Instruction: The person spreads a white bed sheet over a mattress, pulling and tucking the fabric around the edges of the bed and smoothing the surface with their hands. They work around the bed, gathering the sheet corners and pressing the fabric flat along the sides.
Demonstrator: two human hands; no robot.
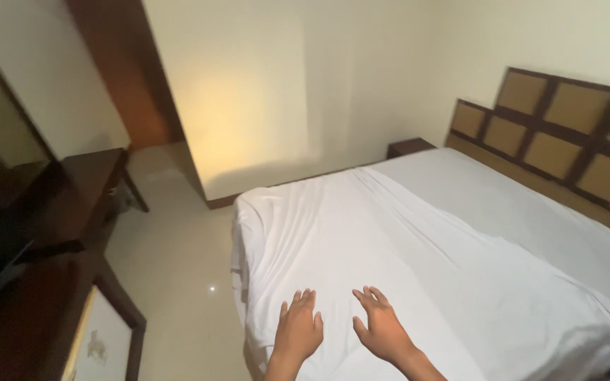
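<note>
Under both hands [340, 328], white sheet [404, 240].

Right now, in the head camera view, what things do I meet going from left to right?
Dark wooden desk → tiled floor → left hand → right hand → white sheet → panelled headboard.

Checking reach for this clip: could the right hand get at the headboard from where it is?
Probably not. The right hand lies flat on the white sheet at the bed's near end; the headboard stands across the whole mattress.
</note>
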